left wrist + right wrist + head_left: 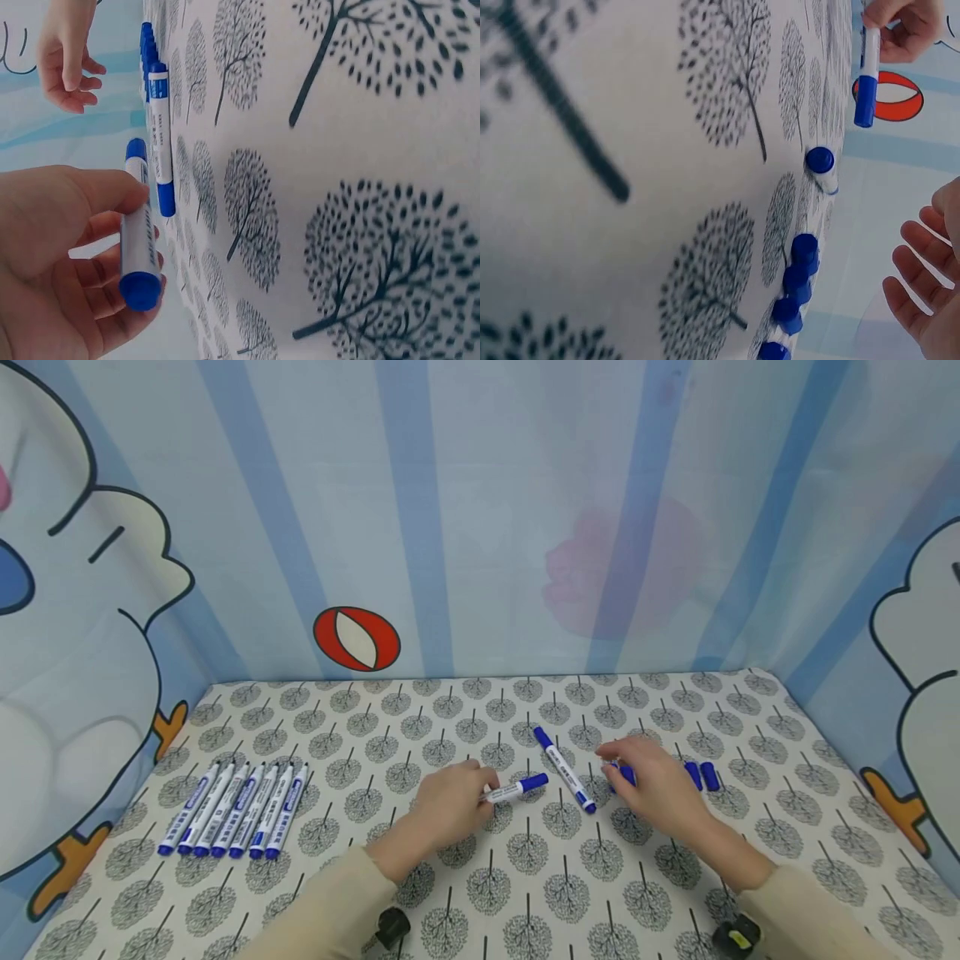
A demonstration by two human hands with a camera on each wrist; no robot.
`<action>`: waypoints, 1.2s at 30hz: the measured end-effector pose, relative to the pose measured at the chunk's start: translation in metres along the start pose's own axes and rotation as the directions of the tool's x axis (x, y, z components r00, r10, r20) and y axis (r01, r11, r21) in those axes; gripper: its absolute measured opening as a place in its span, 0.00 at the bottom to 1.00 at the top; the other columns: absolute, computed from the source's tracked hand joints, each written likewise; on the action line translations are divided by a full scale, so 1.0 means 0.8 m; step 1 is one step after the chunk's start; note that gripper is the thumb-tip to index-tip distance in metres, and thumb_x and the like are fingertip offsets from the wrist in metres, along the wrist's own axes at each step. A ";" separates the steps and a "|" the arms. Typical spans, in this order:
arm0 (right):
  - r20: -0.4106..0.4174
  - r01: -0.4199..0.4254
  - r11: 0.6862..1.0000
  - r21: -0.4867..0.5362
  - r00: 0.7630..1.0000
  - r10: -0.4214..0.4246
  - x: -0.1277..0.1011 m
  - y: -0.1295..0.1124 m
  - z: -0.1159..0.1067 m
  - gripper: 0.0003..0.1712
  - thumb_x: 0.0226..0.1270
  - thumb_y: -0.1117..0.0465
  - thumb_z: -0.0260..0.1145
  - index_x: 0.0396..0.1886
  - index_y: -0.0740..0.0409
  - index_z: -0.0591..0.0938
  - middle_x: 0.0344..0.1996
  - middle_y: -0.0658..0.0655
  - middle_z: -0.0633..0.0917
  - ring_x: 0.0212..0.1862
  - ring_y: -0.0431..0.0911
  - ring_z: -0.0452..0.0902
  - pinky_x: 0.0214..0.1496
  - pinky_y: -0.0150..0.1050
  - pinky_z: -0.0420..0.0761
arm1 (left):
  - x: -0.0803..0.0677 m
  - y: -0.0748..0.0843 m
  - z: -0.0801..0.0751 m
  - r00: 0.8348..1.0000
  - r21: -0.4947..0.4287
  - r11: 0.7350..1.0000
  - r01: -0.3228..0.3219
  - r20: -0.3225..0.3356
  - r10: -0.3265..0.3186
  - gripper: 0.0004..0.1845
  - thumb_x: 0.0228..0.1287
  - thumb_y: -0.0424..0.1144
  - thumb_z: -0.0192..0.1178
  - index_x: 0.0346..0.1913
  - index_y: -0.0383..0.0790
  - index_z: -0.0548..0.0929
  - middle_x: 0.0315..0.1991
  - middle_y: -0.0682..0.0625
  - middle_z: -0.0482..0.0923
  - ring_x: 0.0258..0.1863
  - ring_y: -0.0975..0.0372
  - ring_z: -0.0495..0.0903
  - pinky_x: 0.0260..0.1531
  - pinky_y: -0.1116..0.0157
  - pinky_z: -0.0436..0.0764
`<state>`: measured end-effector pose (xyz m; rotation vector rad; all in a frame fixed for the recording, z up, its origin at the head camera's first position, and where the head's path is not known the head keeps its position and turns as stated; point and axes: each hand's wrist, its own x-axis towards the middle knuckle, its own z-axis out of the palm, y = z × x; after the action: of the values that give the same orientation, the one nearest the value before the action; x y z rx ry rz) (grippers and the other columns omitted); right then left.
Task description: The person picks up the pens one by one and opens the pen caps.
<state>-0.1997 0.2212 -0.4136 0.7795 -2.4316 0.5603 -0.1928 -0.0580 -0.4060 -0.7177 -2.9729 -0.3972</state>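
My left hand pinches a white marker between thumb and fingers, its blue cap pointing right. In the left wrist view this marker is held just above the cloth. A second capped marker lies slantwise on the table between the hands. To its right, my right hand hovers with its fingers loosely bent and apart, holding nothing. Behind and below that hand is a row of several blue caps, partly hidden in the head view.
At the left lie several white markers side by side, blue ends towards me and bare narrow tips away. A tree-patterned cloth covers the table. Printed curtains stand along the back and both sides.
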 end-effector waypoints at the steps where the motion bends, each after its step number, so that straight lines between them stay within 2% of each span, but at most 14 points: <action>1: 0.005 0.011 1.000 0.001 1.000 -0.011 0.001 -0.002 0.001 0.13 0.55 0.64 0.67 0.42 0.58 0.81 0.37 0.52 0.83 0.36 0.43 0.77 0.34 0.37 0.78 | 0.000 -0.001 -0.002 1.000 -0.011 1.000 -0.007 -0.011 0.007 0.09 0.50 0.37 0.63 0.37 0.49 0.82 0.25 0.56 0.73 0.19 0.67 0.67 0.13 0.72 0.66; 7: 0.061 0.018 0.999 0.037 0.998 -0.020 0.006 -0.016 0.004 0.19 0.55 0.61 0.67 0.48 0.56 0.79 0.44 0.54 0.83 0.47 0.50 0.78 0.50 0.47 0.77 | -0.002 -0.008 -0.013 0.999 -0.046 0.999 -0.027 -0.038 0.025 0.09 0.52 0.40 0.63 0.39 0.49 0.83 0.29 0.56 0.75 0.24 0.66 0.70 0.18 0.73 0.69; 11: 0.089 0.021 0.999 0.045 0.996 -0.025 0.009 -0.025 0.006 0.21 0.56 0.58 0.67 0.51 0.54 0.78 0.46 0.53 0.82 0.48 0.49 0.77 0.49 0.46 0.77 | -0.004 -0.013 -0.015 0.998 -0.079 0.996 -0.043 -0.040 0.040 0.10 0.54 0.42 0.62 0.41 0.51 0.82 0.31 0.57 0.76 0.29 0.66 0.72 0.23 0.72 0.70; 16: 0.111 0.050 0.998 0.050 0.992 -0.055 0.013 -0.035 0.012 0.23 0.56 0.56 0.67 0.53 0.52 0.77 0.47 0.51 0.82 0.49 0.47 0.77 0.50 0.43 0.78 | -0.006 -0.017 -0.019 0.995 -0.109 0.990 -0.086 -0.066 0.079 0.11 0.55 0.44 0.61 0.43 0.52 0.82 0.32 0.59 0.77 0.30 0.67 0.72 0.25 0.72 0.71; 21: 0.122 0.050 0.996 0.068 0.991 -0.059 0.018 -0.047 0.015 0.24 0.55 0.54 0.68 0.53 0.50 0.78 0.47 0.50 0.82 0.51 0.47 0.76 0.52 0.46 0.76 | -0.009 -0.020 -0.024 0.988 -0.115 0.984 -0.134 -0.091 0.124 0.11 0.56 0.44 0.61 0.43 0.52 0.82 0.33 0.59 0.78 0.32 0.67 0.73 0.29 0.71 0.73; 29: 0.135 0.063 0.994 0.088 0.988 -0.074 0.025 -0.060 0.018 0.24 0.54 0.53 0.68 0.52 0.51 0.78 0.47 0.51 0.82 0.50 0.46 0.77 0.51 0.43 0.77 | -0.013 -0.022 -0.028 0.975 -0.104 0.974 -0.201 -0.121 0.188 0.10 0.55 0.44 0.63 0.42 0.54 0.82 0.32 0.59 0.77 0.33 0.67 0.73 0.31 0.70 0.74; 36: 0.163 0.036 0.995 0.092 0.985 -0.051 0.026 -0.067 0.021 0.20 0.54 0.53 0.69 0.48 0.48 0.80 0.40 0.45 0.84 0.39 0.38 0.76 0.39 0.34 0.78 | -0.016 -0.019 -0.031 0.972 -0.125 0.971 -0.202 -0.148 0.183 0.10 0.54 0.43 0.63 0.41 0.55 0.82 0.32 0.61 0.76 0.31 0.69 0.72 0.30 0.72 0.73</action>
<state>-0.1868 0.1635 -0.4025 0.9483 -2.5475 0.6123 -0.1880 -0.0832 -0.3870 -0.9440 -2.7381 -0.6179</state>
